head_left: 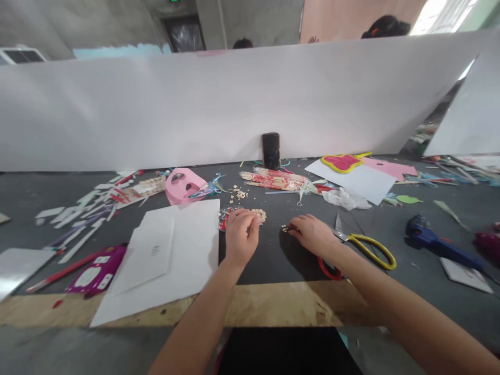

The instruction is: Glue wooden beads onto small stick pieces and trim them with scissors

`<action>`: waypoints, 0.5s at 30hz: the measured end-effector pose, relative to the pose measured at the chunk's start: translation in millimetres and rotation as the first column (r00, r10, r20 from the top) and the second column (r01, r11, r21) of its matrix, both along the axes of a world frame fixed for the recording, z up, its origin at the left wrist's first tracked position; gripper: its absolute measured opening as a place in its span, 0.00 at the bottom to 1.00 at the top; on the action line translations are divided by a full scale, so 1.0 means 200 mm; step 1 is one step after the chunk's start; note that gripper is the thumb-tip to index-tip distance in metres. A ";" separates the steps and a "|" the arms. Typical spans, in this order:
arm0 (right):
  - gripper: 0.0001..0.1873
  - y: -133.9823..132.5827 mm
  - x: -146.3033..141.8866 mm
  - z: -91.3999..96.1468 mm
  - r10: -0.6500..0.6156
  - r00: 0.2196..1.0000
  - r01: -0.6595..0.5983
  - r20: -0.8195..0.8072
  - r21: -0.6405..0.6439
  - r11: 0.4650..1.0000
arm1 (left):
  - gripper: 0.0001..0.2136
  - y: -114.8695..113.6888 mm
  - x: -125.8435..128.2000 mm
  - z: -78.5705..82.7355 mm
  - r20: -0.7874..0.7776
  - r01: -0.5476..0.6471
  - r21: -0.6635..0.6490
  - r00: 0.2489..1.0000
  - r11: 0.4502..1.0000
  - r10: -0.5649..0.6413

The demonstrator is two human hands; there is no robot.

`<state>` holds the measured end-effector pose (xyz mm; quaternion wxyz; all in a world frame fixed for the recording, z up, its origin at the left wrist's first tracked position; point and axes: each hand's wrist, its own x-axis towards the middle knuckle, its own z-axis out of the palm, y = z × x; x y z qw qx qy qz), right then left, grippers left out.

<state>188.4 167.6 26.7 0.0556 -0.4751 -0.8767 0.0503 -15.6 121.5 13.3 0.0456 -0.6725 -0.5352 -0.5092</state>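
My left hand (pixel 242 235) is closed, thumb against the curled fingers, and whatever it grips is hidden. A colourful red-and-white patterned piece (pixel 224 219) shows at its left side. Small pale beige bits (pixel 259 214) are clustered just past its thumb. To the right, my right hand (pixel 312 233) rests low over the dark table top, fingertips drawn together beside a few more beige bits (pixel 285 228); I cannot make out what is between them. Scissors (pixel 369 247) with yellow and red handles lie partly under my right wrist and forearm.
White sheets (pixel 195 234) lie left of my hands, beside a purple cutout (pixel 97 271). A phone (pixel 271 150) leans on the white partition (pixel 195 114), behind bundled sticks (pixel 275 179). A blue glue gun (pixel 441 242) is at right. More beige bits (pixel 241 194) lie scattered farther back.
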 end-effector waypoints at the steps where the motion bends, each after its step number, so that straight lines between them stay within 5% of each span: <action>1: 0.07 0.01 -0.01 0.00 0.000 1.000 0.000 0.006 -0.010 1.000 | 0.10 0.00 0.00 0.00 0.006 -0.001 0.001 1.000 1.000 0.001; 15: 0.07 0.05 -0.04 0.03 0.014 1.000 -0.014 0.000 -0.063 0.998 | 0.09 -0.02 0.01 0.03 0.064 0.057 -0.080 0.997 0.995 -0.052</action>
